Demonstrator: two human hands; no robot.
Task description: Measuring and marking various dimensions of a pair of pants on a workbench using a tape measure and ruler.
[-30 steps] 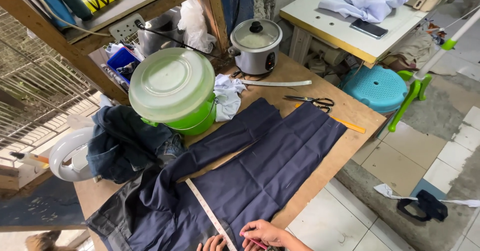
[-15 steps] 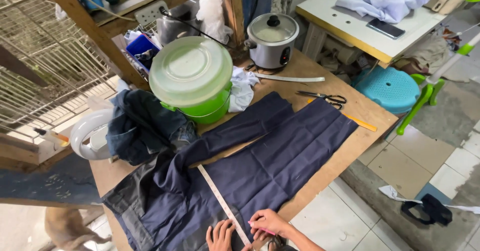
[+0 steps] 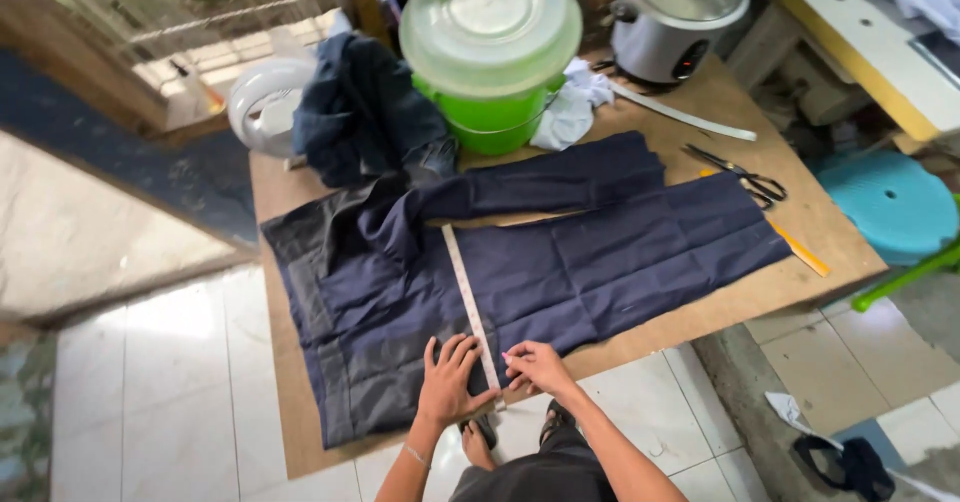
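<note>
Dark navy trousers (image 3: 560, 262) lie spread flat across a wooden worktable (image 3: 700, 322). A pale measuring tape (image 3: 468, 302) runs across them, from the crotch area down to the near edge. My left hand (image 3: 448, 382) lies flat with fingers spread on the fabric just left of the tape's near end. My right hand (image 3: 535, 365) pinches the tape's end against the cloth at the table's near edge.
A green bucket with a clear lid (image 3: 490, 52) stands at the back beside a heap of dark clothes (image 3: 365, 112), a white cloth (image 3: 570, 112) and a rice cooker (image 3: 680, 17). Scissors (image 3: 745, 174), a yellow ruler (image 3: 795, 247) and a turquoise stool (image 3: 885, 207) are on the right.
The view has swung and moved closer over the table. Both hands have come fully into view on the near end of the tape, the left one now flat on the cloth.
</note>
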